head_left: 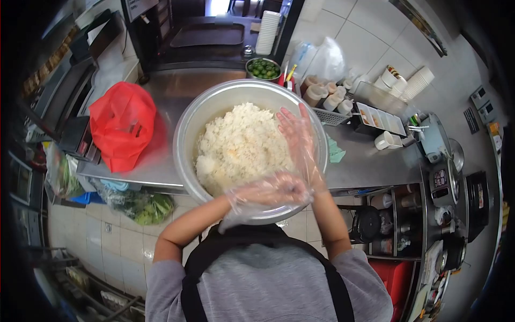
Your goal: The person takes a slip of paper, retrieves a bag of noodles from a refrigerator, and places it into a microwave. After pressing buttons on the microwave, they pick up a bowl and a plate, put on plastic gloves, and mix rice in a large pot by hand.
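Observation:
A large metal bowl (186,115) stands at the counter's front edge, heaped with cooked white rice (241,142). Both hands wear clear plastic gloves. Over the bowl's right side, my right hand (296,131) is raised with its fingers stretched out, close beside the rice and holding nothing. My left hand (276,189) crosses above the bowl's near rim to my right wrist. Its fingers are curled there and appear to pinch the cuff of the right hand's plastic glove (308,174). Loose film hangs below my left wrist.
A red bag (122,126) lies on the steel counter (370,163) to the left. Behind the bowl are a bowl of green limes (263,68) and stacked white cups (267,33). Sauce bottles (333,98), a condiment tray (380,119) and a green cloth (336,150) are to the right.

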Action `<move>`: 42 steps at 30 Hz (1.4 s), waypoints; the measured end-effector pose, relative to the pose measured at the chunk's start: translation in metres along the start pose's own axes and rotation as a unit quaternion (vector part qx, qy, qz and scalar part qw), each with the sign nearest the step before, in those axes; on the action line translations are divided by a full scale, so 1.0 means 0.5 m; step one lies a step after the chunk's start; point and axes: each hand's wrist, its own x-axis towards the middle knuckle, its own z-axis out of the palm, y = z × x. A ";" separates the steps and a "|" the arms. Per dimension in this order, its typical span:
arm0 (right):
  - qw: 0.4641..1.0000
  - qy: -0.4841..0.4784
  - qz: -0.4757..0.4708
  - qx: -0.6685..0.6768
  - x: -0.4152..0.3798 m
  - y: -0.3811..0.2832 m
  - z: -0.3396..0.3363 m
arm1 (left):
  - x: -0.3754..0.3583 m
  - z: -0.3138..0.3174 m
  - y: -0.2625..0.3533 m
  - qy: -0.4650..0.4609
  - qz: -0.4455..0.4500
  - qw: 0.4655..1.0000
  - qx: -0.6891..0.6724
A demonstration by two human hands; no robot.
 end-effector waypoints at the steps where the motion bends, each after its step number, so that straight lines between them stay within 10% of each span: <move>1: 0.997 -0.007 0.006 -0.082 0.008 -0.014 0.002 | -0.016 -0.026 -0.041 0.046 -0.012 0.998 0.037; 4: 0.948 -0.243 0.134 -0.153 0.017 0.032 -0.044 | -0.094 -0.124 -0.101 0.172 -0.087 0.869 0.455; 7: 0.808 -0.379 0.129 -0.432 -0.039 0.070 0.023 | -0.142 -0.219 -0.211 -0.089 -0.324 0.778 0.531; 9: 0.716 -0.409 -0.074 -0.560 -0.085 0.175 0.044 | -0.148 -0.213 -0.264 -0.143 -0.358 0.799 0.461; 12: 0.578 -0.432 0.179 -0.668 -0.090 0.115 0.178 | -0.156 -0.196 -0.275 -0.067 -0.331 0.878 0.339; 19: 0.857 -0.306 0.194 -0.367 -0.021 0.142 0.131 | -0.116 -0.273 -0.287 -0.074 -0.364 0.846 0.383; 21: 0.878 -0.243 0.311 -0.272 0.023 0.112 0.134 | -0.138 -0.297 -0.190 0.142 -0.380 0.911 0.069; 25: 0.926 -0.123 0.353 0.059 0.061 0.112 0.083 | -0.123 -0.255 -0.148 0.254 -0.252 0.901 -0.245; 27: 0.945 -0.179 0.272 -0.038 0.073 0.108 0.065 | -0.105 -0.244 -0.168 0.247 -0.204 0.897 -0.306; 29: 0.939 -0.231 0.117 -0.226 0.096 0.137 0.038 | -0.100 -0.246 -0.196 0.208 -0.086 0.974 -0.004; 31: 0.936 -0.222 0.133 -0.240 0.105 0.138 0.030 | -0.076 -0.242 -0.205 0.199 -0.098 0.975 0.015; 33: 0.933 -0.195 0.142 -0.265 0.107 0.128 0.025 | -0.027 -0.230 -0.211 0.223 -0.239 0.910 -0.253; 38: 0.972 -0.150 0.179 -0.030 0.108 0.203 -0.031 | -0.037 -0.227 -0.306 0.177 -0.183 0.958 0.130; 42: 0.893 -0.204 0.114 -0.385 0.125 0.173 -0.027 | -0.024 -0.215 -0.243 0.294 -0.253 0.921 -0.034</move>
